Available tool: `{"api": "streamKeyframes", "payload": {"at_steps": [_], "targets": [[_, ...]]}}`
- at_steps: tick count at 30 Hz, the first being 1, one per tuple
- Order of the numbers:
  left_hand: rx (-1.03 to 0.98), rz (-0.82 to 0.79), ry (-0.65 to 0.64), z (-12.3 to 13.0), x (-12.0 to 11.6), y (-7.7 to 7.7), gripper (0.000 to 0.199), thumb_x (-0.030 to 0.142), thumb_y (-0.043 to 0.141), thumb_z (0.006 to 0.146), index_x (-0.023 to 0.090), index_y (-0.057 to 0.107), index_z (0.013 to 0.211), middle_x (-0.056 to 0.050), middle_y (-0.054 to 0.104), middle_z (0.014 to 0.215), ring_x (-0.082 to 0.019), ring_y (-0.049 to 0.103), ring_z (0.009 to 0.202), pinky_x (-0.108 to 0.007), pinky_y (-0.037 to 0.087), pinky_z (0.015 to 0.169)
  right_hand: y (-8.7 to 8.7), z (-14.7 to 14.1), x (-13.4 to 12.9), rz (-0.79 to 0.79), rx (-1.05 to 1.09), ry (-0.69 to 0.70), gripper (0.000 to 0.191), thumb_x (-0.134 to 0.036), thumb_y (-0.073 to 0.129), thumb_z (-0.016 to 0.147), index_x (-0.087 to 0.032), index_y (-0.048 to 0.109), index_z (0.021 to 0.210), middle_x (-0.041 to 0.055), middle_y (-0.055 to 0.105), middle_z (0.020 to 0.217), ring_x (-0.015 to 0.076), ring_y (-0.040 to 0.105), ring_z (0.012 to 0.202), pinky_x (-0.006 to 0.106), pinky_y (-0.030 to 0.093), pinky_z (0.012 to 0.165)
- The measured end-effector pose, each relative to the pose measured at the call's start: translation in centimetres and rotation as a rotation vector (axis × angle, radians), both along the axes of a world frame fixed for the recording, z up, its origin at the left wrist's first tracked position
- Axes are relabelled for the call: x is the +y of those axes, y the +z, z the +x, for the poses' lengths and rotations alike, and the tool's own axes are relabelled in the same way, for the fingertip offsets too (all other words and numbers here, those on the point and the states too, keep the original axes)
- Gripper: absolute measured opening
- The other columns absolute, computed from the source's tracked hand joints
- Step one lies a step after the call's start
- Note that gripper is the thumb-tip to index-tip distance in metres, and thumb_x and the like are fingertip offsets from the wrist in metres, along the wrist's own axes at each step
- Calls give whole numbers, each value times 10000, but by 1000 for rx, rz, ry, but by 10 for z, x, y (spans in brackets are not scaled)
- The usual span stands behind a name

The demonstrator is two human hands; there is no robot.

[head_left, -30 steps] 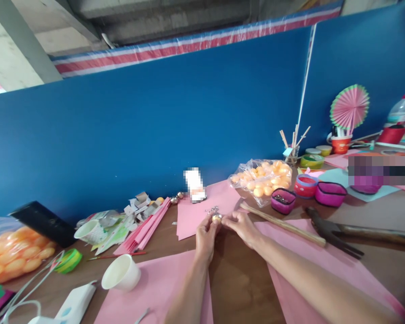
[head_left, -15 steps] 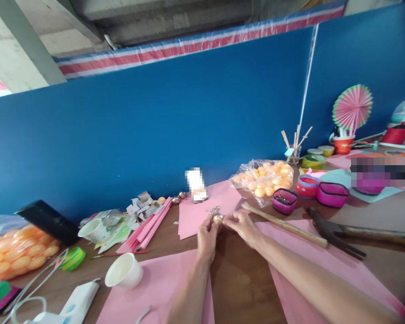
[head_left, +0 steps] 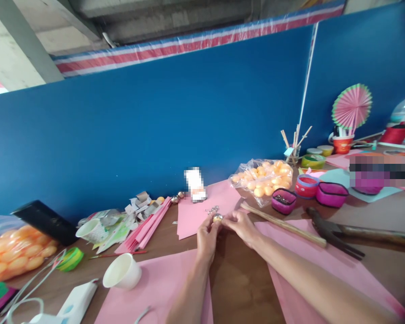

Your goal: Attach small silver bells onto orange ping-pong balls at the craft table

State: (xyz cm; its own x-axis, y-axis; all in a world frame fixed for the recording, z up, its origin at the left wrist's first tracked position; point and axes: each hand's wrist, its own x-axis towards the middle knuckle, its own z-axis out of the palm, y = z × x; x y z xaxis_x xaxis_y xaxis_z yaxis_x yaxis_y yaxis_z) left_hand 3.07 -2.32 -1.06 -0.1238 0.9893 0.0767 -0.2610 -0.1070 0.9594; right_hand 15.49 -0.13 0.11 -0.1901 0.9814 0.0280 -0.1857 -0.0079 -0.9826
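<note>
My left hand (head_left: 206, 236) is closed, thumb and finger pinching a small ball (head_left: 218, 217) that looks shiny silver above and yellowish below. From the other side my right hand (head_left: 241, 226) has its fingertips pinched together against the ball's right edge. Any tiny piece between those fingertips is too small to make out. Just beyond the ball, a little heap of silvery bits (head_left: 213, 209) lies on pink paper (head_left: 189, 222).
To the right lie a wooden stick (head_left: 285, 224) and a hammer (head_left: 337, 231). Behind them stand a small purple container (head_left: 283, 201) and a bag of orange balls (head_left: 265, 177). A white paper cup (head_left: 123, 272) tilts at left, near a power strip (head_left: 77, 301).
The view has shifted very slightly. Both hands stay at the ball, whose shiny top shows a bit more now.
</note>
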Motion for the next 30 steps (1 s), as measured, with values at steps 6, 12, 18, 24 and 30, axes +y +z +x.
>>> {"api": "streamKeyframes", "payload": {"at_steps": [6, 12, 18, 24, 30], "targets": [[-68, 7, -46, 2, -1, 7, 404, 306, 578, 713, 182, 550, 1096, -87, 570, 1130, -225, 506, 1052, -383, 388, 916, 1, 0, -2, 18, 24, 4, 299, -415, 670, 589, -150, 599, 707, 24, 641, 708, 176, 592, 715, 299, 464, 693], [-133, -6, -97, 2, -2, 9, 411, 326, 562, 724, 187, 544, 1110, -88, 584, 1097, -213, 526, 1018, -383, 405, 898, -2, 1, -2, 64, 23, -7, 341, -445, 653, 594, -145, 601, 746, 34, 640, 734, 175, 586, 717, 305, 464, 690], [-59, -23, -57, 5, -8, 20, 446, 321, 585, 703, 180, 535, 1123, -80, 603, 1051, -207, 545, 973, -380, 427, 871, 1, 0, -1, 135, -89, -61, 322, -436, 633, 620, -146, 593, 755, 30, 636, 736, 167, 582, 718, 279, 456, 665], [-30, -30, -24, 9, -9, 25, 460, 352, 596, 683, 160, 556, 1100, -80, 633, 967, -209, 572, 908, -374, 461, 821, 5, 1, -4, 195, -141, -102, 297, -394, 629, 642, -184, 592, 848, 43, 655, 832, 189, 590, 817, 308, 450, 747], [-15, -10, -26, 8, -6, 17, 430, 355, 594, 685, 174, 569, 1074, -88, 607, 1042, -224, 552, 960, -388, 457, 831, 4, 0, -4, 225, -153, -58, 299, -383, 603, 670, -186, 613, 895, 52, 651, 927, 210, 585, 889, 324, 449, 798]]}}
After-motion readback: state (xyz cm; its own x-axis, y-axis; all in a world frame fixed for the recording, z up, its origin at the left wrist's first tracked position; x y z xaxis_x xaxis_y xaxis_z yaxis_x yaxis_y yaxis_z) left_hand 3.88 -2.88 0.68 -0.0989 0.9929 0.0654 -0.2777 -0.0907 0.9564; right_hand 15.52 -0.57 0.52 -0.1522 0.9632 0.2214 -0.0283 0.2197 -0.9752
